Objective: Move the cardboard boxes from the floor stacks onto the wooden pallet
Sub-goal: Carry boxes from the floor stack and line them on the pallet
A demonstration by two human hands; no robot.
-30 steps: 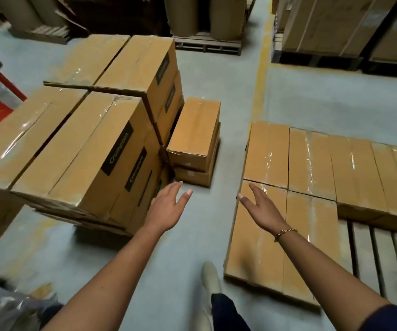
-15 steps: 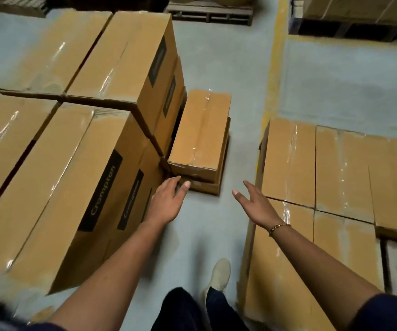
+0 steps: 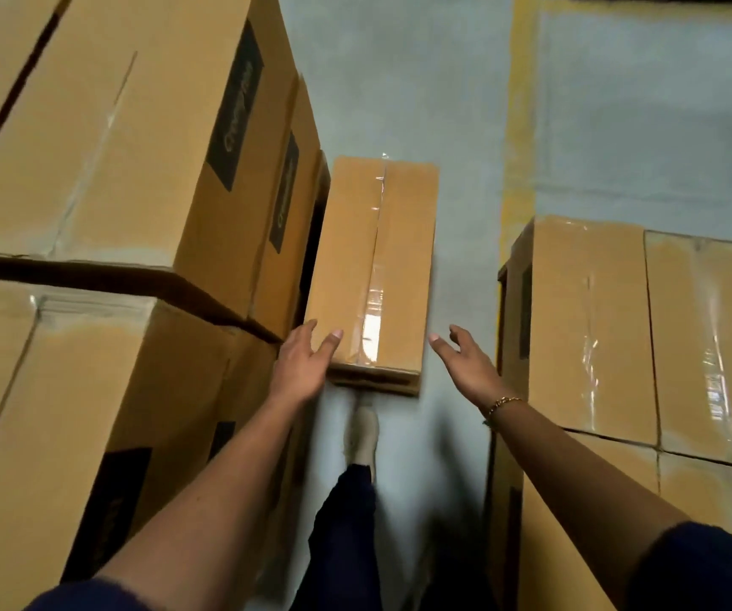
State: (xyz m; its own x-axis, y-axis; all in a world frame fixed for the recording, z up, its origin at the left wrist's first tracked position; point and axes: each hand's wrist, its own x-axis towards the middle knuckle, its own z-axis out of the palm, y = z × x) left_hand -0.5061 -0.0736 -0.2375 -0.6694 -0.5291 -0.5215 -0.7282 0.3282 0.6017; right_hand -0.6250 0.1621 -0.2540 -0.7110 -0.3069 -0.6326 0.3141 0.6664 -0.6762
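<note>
Head view: part done, I'd judge. A taped row of boxes [image 3: 597, 328] right of the low centre box [image 3: 381, 258] looks already loaded, with the pallet wood itself hidden, while the tall stacks [image 3: 112, 147] left of that box, and the box itself sitting on another at floor level, are left to move. Left hand [image 3: 302, 368] is spread, thumb and fingertips at the box's near-left corner, seemingly touching but gripping nothing; right hand [image 3: 465, 368] is open and empty, just off its near-right corner. Plain brown corrugated card, rectangular and sharp-edged, with glossy clear tape on the top seams and black labels on the stack sides; smooth grey concrete floor [image 3: 641, 125] with a yellow line [image 3: 518, 125] right of the box.
</note>
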